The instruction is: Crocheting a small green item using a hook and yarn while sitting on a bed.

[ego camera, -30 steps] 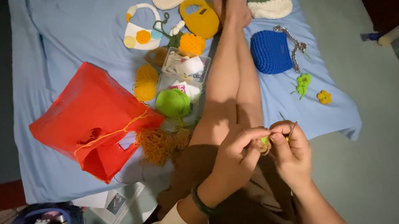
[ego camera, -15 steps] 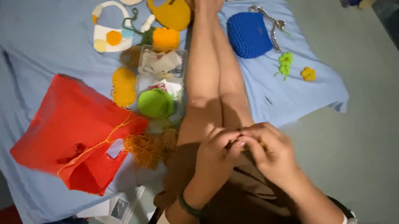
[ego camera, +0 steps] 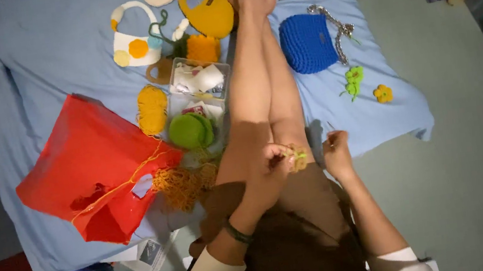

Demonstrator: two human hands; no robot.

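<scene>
The small yellow-green crochet piece [ego camera: 296, 158], too small to judge its axis, sits above the knee, pinched in the curled fingers of the left hand [ego camera: 273, 161], while the right hand [ego camera: 337, 153], just beside it, grips a thin hook [ego camera: 331, 130] pointing up and away.

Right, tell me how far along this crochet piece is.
Done: finished pieces lie on the blue sheet, among them a blue bag, a yellow bag and a small yellow flower. In hand: the left hand pinches a small yellow-green piece over the lap, and the right hand holds a thin hook or needle beside it. Left: the piece is tiny; loose orange yarn remains unused.
</scene>
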